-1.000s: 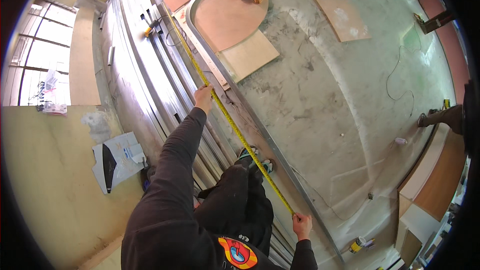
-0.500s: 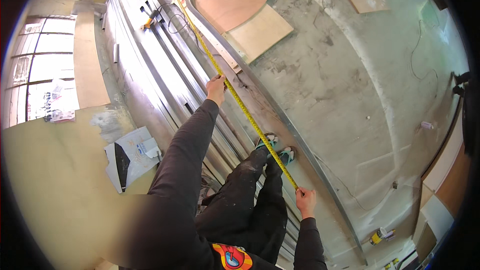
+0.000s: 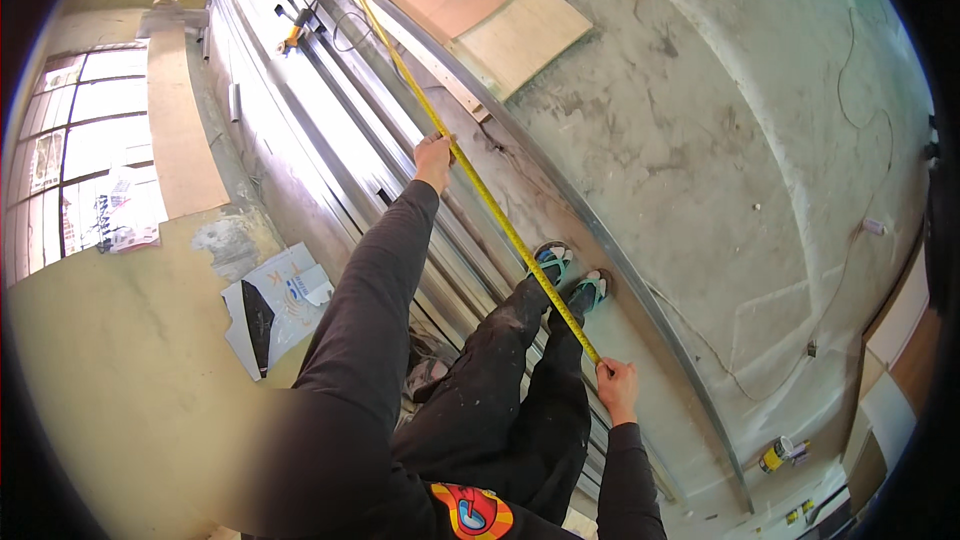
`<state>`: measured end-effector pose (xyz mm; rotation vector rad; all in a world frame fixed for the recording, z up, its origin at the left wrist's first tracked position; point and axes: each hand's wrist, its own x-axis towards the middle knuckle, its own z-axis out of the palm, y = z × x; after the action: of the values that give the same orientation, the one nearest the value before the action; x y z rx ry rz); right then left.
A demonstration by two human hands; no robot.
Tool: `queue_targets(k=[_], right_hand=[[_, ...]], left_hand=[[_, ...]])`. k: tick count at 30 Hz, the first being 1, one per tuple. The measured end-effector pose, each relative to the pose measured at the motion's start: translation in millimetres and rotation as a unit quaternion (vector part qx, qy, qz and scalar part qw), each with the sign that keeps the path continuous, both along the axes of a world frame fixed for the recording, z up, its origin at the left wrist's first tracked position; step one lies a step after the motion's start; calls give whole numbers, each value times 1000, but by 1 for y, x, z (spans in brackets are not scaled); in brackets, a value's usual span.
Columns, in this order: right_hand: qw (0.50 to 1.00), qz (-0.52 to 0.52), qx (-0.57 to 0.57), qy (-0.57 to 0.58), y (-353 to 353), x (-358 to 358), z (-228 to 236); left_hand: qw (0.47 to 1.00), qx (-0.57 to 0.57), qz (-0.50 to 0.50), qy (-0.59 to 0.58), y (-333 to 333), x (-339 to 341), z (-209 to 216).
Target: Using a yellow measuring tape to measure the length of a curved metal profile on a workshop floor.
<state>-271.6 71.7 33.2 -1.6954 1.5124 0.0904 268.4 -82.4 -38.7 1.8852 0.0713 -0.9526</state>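
Observation:
A yellow tape measure blade (image 3: 490, 202) stretches slantwise through the view, from the far left down to the near right. Partway along it, my left hand (image 3: 433, 160) is closed around the blade, arm reaching forward. Lower down, my right hand (image 3: 617, 387) pinches the near end of the tape; whether a case sits in that hand is hidden. Just right of the tape lies a long grey metal channel (image 3: 610, 250), curved at its far end, on the floor. My feet in sandals (image 3: 552, 258) stand under the tape.
Long shiny metal profiles (image 3: 335, 110) lie along the left, with a yellow-and-black power tool (image 3: 292, 32) on them. Wooden boards (image 3: 525, 35) rest beyond the channel. A torn white sheet (image 3: 280, 305) lies at left. A yellow can (image 3: 775, 455) stands at the lower right.
My view has shifted slightly. Both hands keep their grip on the tape, and the right hand appears a little higher and farther right in the view.

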Motion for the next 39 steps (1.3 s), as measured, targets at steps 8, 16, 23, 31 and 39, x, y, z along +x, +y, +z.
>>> queue_targets(k=[8, 16, 23, 31, 39], right_hand=[[1000, -23, -1, 17, -9, 14, 4], [999, -30, 13, 21, -6, 19, -4], [999, -16, 44, 12, -2, 15, -15], [997, -13, 67, 40, -13, 24, -7], [999, -7, 28, 22, -17, 25, -19]], left_hand=[[1000, 25, -10, 7, -6, -11, -3], [1000, -2, 23, -2, -3, -15, -3], [999, -3, 33, -1, -1, -16, -7], [999, 13, 8, 40, 7, -18, -22], [996, 11, 32, 84, 17, -39, -34]])
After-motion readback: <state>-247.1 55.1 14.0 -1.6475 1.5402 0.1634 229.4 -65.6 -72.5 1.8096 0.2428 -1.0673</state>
